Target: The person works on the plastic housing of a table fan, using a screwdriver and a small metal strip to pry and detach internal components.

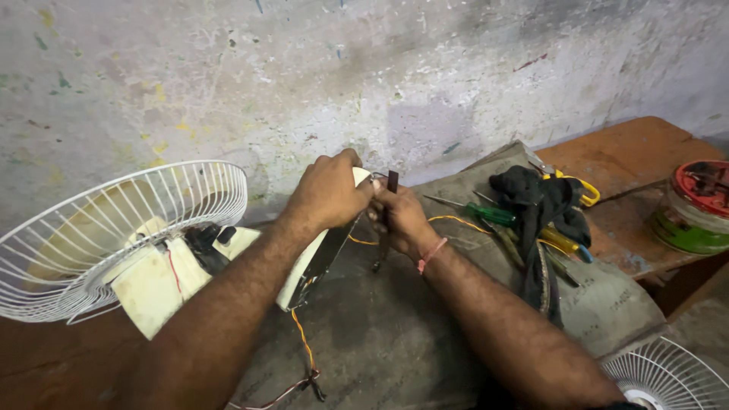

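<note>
Left hand: your left hand [328,191] is closed over the top edge of the cream fan base [323,250], fingers curled around it, holding it tilted on the grey mat [395,334].
Right hand: your right hand [399,216] is pinched shut on a slim dark tool [389,209], probably pliers, though your fingers hide most of it; its tip sits right against the top of the fan base, touching your left hand's fingertips.
Fan base: it lies near the middle of the grey mat, leaning up toward the wall, with its open underside facing you.
Wires: an orange wire [302,334] hangs from the fan base's lower end and runs down the mat; another orange wire [456,220] loops just right of the base, behind your right wrist.
Fan guard: the white wire guard [114,228] stands left of the fan base, with the motor housing [156,277] between them.
Tools: a green-handled screwdriver [486,214], a black cloth [539,201] and yellow-handled tools [581,186] lie right of the fan base, well apart from it.
Tin: a red-lidded green tin [695,209] sits far right of the base on the wooden bench [630,152].
Second guard: another white grille [668,376] shows at the lower right.
</note>
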